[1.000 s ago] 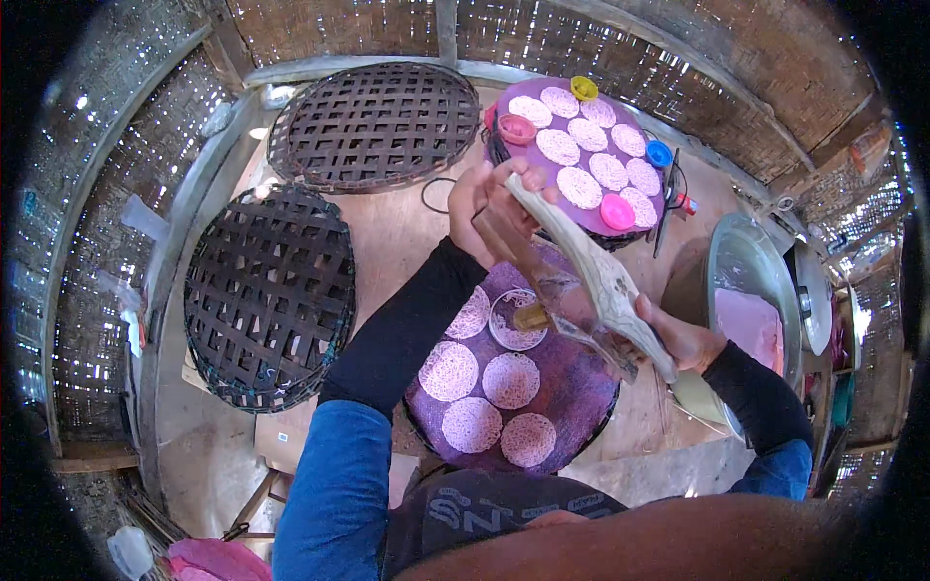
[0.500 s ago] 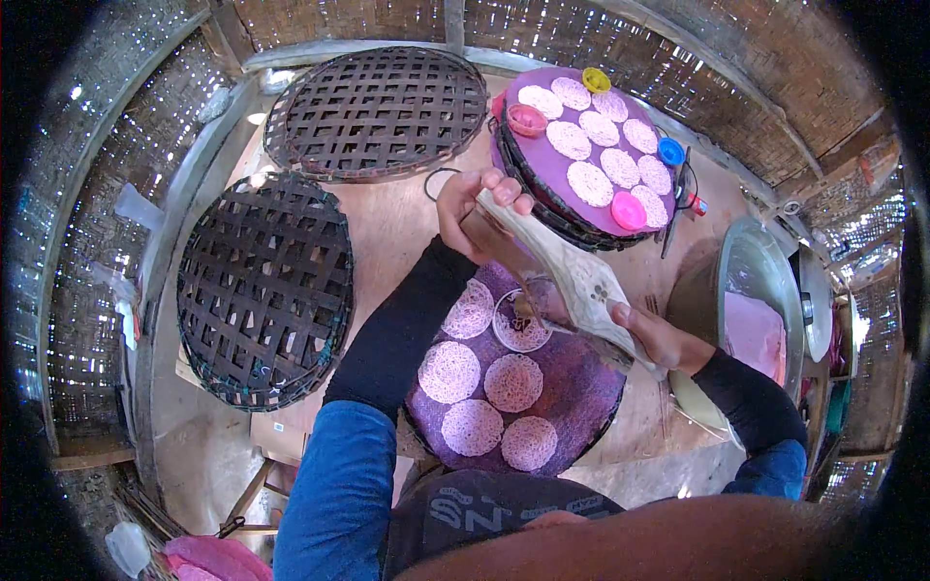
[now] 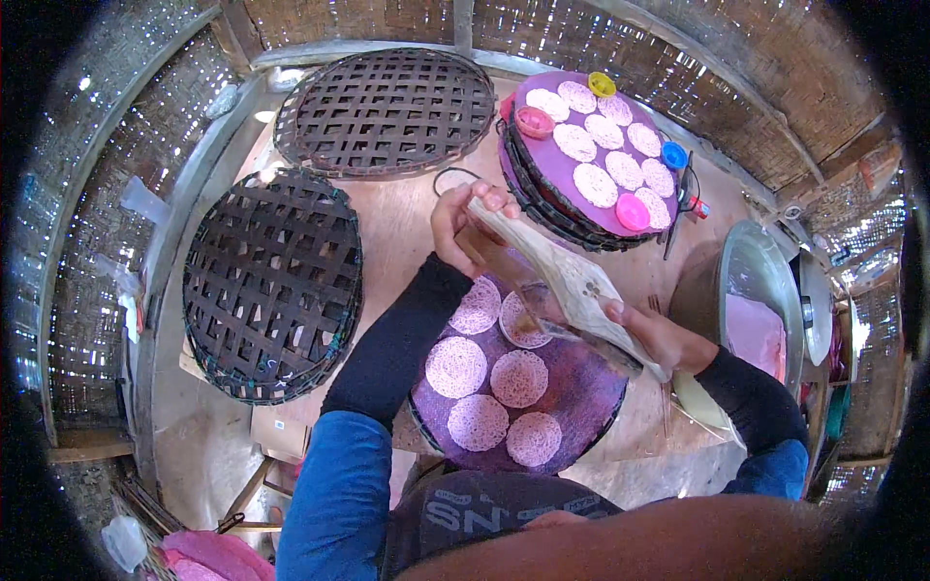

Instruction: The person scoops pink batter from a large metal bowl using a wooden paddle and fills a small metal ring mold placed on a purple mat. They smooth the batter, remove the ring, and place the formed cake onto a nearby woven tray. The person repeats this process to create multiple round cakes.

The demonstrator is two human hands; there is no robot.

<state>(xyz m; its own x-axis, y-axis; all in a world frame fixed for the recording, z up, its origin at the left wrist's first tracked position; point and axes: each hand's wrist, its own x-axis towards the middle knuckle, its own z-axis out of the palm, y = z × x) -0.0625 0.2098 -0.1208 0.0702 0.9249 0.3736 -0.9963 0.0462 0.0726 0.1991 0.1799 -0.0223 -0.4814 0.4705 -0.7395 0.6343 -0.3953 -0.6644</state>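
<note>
A long pale slab-shaped tool (image 3: 552, 271) with a small cluster of dark spots on its face slants between my hands; I cannot tell its exact kind. My left hand (image 3: 463, 228) is closed around its upper left end, fingers curled over the top edge. At the lower right end, my right hand (image 3: 668, 339) grips it with the thumb on the face. Below the tool lies a purple cloth-covered round tray (image 3: 591, 416). Several lacy pink discs (image 3: 518, 378) rest on this cloth, and the tool hides the tray's far right part.
Behind stands a stack of round trays (image 3: 557, 208), topped with purple cloth, lacy discs and small coloured cups (image 3: 633, 211). Two dark woven trays (image 3: 271, 281) lie at left. A large metal basin (image 3: 751, 242) with pink dough-like stuff (image 3: 756, 334) sits at right.
The whole view has shifted slightly. The held tool is tilted a little differently over the tray, and its far end hangs slightly lower. Both hands keep their grip.
</note>
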